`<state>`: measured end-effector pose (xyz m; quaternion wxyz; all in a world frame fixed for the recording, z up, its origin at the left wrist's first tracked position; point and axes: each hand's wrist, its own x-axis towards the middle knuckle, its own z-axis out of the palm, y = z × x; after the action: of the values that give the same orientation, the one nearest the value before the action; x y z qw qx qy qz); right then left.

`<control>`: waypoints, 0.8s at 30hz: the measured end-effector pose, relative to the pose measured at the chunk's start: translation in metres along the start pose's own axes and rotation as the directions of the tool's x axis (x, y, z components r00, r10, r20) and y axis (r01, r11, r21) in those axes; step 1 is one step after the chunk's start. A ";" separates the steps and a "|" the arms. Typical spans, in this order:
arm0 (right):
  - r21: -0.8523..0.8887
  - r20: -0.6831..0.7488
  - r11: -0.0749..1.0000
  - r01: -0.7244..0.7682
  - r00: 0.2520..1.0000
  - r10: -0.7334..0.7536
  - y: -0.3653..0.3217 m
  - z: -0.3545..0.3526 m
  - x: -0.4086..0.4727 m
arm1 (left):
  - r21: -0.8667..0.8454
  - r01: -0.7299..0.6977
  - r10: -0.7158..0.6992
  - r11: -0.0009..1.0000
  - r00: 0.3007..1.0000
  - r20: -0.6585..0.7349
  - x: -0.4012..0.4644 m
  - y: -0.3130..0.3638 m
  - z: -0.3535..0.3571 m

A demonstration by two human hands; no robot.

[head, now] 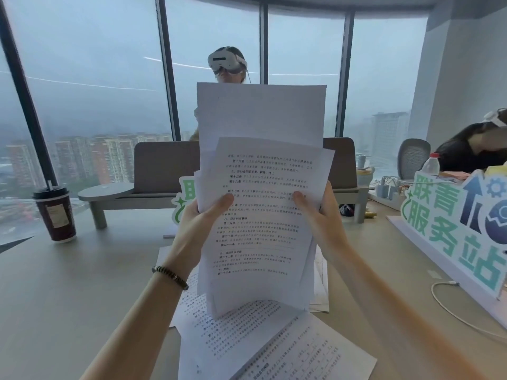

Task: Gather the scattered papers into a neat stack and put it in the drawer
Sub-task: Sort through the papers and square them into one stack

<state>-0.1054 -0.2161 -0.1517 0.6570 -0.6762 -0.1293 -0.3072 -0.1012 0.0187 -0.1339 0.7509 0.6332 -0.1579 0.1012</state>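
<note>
Two hands up, left hand [201,223] and right hand [319,215] pinching an uneven sheaf of papers [260,204] upright above the counter [68,283], thumbs in front, fingers [327,193] curled behind, more loose sheets [269,341] lying flat below, coffee cup [55,213] far left.

Sign [450,229], standing on the table at right: large green characters 联青 above 服务站, with a dark blue arrow and gear emblem
Held sheets [260,215]: printed Chinese text in numbered clauses, too small to read
Sheets lying on the table [247,338]: printed Chinese text and form lines, not legible
Cup [55,212]: label unreadable
</note>
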 end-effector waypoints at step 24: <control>-0.016 0.074 0.998 -0.063 0.995 0.064 0.006 0.003 -0.003 | 0.022 0.042 -0.042 0.999 0.999 0.015 -0.017 -0.047 -0.007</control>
<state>-0.1037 -0.2133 -0.1585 0.6567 -0.6953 -0.1298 -0.2617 -0.0998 0.0183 -0.1848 0.7448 0.6452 -0.1491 0.0821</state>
